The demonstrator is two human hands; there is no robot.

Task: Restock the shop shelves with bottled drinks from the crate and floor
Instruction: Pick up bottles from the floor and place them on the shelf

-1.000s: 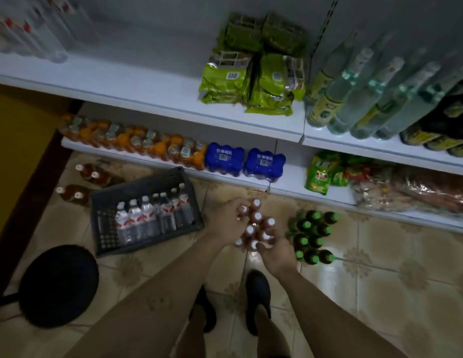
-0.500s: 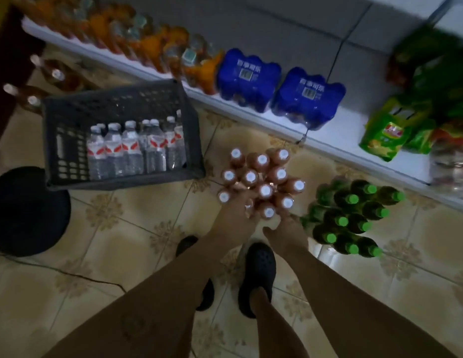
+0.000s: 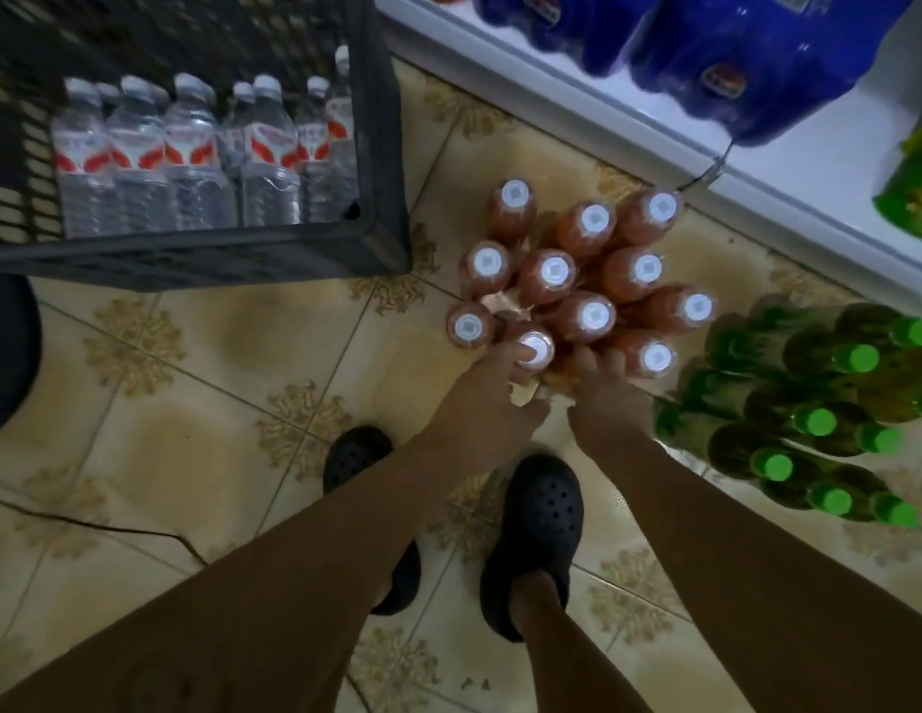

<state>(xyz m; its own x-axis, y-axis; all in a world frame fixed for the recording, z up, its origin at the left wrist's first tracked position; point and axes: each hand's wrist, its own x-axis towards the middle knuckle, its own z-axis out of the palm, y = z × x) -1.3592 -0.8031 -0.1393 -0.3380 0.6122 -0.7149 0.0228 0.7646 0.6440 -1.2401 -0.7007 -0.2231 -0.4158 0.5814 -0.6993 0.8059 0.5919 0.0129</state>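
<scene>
Brown bottles (image 3: pixel 554 272) with white caps stood upright in a tight cluster on the tiled floor (image 3: pixel 191 352), just near of the white bottom shelf (image 3: pixel 654 141). Eleven caps counted. Crinkled clear wrap showed at the near edge of the cluster.

Left hand (image 3: pixel 479 403): reached to the near-left corner of the cluster, fingers curled round the neck of the nearest bottle, just below its cap.

Right hand (image 3: pixel 608 398): at the near edge, beside the left hand, fingers bent and pushed in among the bottles. Fingertips hidden; could not tell whether it held anything.

Dark crate (image 3: pixel 387 198) sat on the floor to the far left of the cluster, close but apart. Water bottles (image 3: pixel 191 146) with red-and-white labels stood inside it along its near wall.

Green-capped bottles (image 3: pixel 809 403) were grouped on the floor just right of the brown ones. Blue packs (image 3: pixel 757 59) lay on the shelf at far right.

Black clogs (image 3: pixel 541 517) were planted near of the cluster.
</scene>
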